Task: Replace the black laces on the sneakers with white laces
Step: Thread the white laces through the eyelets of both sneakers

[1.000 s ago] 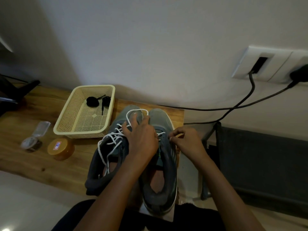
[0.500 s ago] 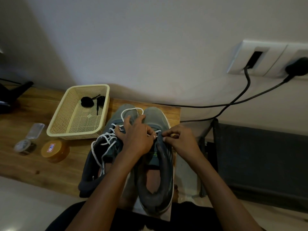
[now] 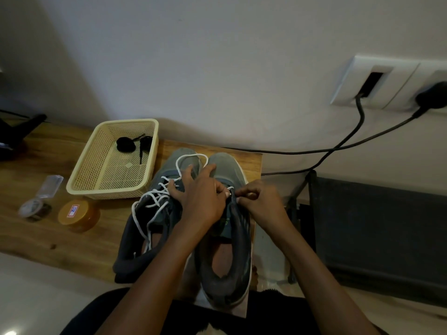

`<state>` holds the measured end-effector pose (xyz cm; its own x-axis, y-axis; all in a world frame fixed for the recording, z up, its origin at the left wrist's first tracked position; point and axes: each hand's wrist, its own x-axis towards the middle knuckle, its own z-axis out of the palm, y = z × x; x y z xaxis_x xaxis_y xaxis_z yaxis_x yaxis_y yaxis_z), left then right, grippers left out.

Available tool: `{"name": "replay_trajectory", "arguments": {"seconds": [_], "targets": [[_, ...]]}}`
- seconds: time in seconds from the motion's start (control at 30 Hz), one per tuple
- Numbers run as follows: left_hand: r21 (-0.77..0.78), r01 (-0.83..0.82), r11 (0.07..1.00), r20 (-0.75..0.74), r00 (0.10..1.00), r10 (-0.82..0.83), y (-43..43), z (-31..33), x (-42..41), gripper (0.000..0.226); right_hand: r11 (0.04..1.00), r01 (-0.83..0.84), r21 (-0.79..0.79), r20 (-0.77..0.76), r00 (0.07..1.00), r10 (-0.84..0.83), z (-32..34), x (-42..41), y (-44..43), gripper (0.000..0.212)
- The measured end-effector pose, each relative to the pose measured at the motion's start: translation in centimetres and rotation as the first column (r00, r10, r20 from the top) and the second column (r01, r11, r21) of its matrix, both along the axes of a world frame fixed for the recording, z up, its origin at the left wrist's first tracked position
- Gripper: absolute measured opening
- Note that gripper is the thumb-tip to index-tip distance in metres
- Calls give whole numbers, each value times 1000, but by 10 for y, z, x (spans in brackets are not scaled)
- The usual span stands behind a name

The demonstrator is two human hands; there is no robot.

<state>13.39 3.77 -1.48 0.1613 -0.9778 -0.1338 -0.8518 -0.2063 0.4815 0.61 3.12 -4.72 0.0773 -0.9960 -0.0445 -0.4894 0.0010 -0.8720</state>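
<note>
Threading is the step in hand, we judge: our right hand (image 3: 261, 204) pinches the end of a white lace (image 3: 231, 188) at an eyelet on the outer edge of the right sneaker (image 3: 227, 262), while our left hand (image 3: 200, 199) lies across that shoe's tongue, fingers spread, steadying it. Both grey sneakers sit side by side on the wooden surface (image 3: 60, 240), the left sneaker (image 3: 135, 243) already carrying loose white lacing (image 3: 157, 197); the black laces (image 3: 125, 144) lie coiled in the cream basket (image 3: 82, 187) just beside. To do this well, we should press the upper flat, feed the tip straight through the hole, then draw slack evenly so the lace lies untwisted.
</note>
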Motion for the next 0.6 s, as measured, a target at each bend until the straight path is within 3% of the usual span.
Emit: {"name": "replay_trajectory", "arguments": {"seconds": [0.13,0.23,0.37,0.43,0.6], "targets": [[-7,108,994,150,983,-105,0,1,0,12,1000,-7,19,7,1000,7,1,1,1,13],[-32,92,995,130,988,-87,-1,-1,-1,11,1000,-6,16,1,1000,5,2,1,2,14],[-69,60,996,86,995,-54,0,-5,-1,47,999,-17,44,5,1000,17,1,2,2,15],[-83,60,995,99,994,-52,1,-3,-1,54,998,-13,58,21,1000,11,0,2,2,15],[-34,114,993,209,972,-105,4,10,0,17,996,19,84,67,997,-24,5,-1,2,11]]}}
